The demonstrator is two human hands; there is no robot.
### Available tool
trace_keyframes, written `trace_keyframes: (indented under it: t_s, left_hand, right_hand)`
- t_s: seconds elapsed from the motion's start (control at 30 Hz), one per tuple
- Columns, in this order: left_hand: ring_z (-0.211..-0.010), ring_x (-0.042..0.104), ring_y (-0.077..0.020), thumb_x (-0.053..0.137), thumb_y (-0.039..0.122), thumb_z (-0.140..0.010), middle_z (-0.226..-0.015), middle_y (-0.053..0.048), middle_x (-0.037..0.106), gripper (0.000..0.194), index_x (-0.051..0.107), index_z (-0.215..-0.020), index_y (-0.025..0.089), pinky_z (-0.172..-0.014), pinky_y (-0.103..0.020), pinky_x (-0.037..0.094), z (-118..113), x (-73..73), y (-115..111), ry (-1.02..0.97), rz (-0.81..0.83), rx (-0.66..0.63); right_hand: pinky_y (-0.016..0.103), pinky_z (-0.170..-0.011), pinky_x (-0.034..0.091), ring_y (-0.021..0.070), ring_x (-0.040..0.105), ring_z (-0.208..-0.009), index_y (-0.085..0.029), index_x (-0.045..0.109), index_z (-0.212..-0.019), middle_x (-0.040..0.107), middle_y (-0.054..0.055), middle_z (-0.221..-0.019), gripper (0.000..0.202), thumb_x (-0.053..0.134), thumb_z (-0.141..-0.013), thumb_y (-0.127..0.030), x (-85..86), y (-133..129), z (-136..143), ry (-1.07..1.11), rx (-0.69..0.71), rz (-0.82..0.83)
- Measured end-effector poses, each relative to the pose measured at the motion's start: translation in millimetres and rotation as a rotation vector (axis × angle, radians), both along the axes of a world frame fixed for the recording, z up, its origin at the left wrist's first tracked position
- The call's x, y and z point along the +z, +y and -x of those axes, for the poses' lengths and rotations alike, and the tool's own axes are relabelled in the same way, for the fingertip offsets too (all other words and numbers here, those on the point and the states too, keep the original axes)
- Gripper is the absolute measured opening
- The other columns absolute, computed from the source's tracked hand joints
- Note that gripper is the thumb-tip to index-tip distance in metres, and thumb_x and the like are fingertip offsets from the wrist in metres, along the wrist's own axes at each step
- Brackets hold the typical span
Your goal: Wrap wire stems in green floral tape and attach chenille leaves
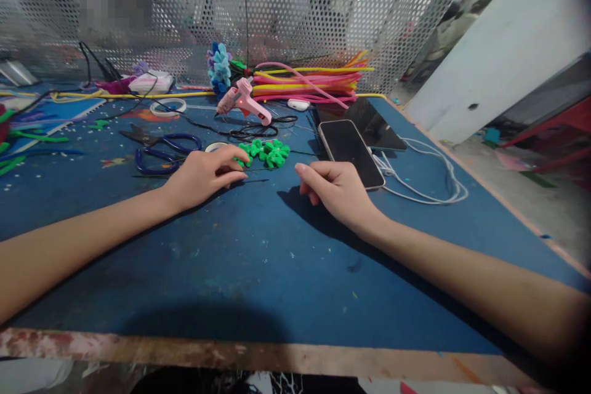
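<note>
Fingers (233,152) of the left hand (199,177) are parted from the thumb, leaving a visible gap; their tips lie at the near end of a cluster of green fuzzy flowers (276,154), and contact cannot be confirmed. The right hand (339,188) has its fingers curled inward and its thumb extended close to the bent index finger; whether anything is gripped there cannot be told. The green cluster lies on the blue tabletop (277,265) between the two hands, nearer the left.

Just beyond the right hand lies a phone (351,154), screen dark, overlapping a black tablet (383,126); a looped white cable (455,188) lies to the right. Blue-handled scissors (144,138), blades parted, lie beside the left hand.

Further out, a pink glue gun (244,101) shows a red light. Behind it are blue fuzzy flowers (220,68) and a bundle of pink and yellow stems (309,81), set before a perforated metal panel (295,6).
</note>
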State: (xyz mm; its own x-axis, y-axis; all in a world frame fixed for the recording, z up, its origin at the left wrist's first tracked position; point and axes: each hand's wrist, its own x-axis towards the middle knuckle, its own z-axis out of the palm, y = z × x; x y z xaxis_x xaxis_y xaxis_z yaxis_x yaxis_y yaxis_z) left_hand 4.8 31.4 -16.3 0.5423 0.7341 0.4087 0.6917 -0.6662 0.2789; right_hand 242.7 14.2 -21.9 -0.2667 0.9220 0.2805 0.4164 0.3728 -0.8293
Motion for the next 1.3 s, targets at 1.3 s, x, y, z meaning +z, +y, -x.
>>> trace_keyframes:
  t_s: [1.3]
  left_hand:
    - [-0.082, 0.06, -0.0116, 0.037, 0.031, -0.091, -0.088, -0.001, 0.067, 0.029, 0.065, -0.089, 0.024, -0.073, -0.024, 0.045, 0.7, 0.9, -2.4, 0.372, -0.292, -0.159]
  right_hand:
    - [0.02, -0.046, 0.031, 0.0058, 0.04, -0.04, -0.015, 0.053, -0.049, 0.044, -0.005, -0.038, 0.044, 0.048, -0.083, -0.042, -0.2, 0.3, 0.6, -0.002, 0.002, -0.003]
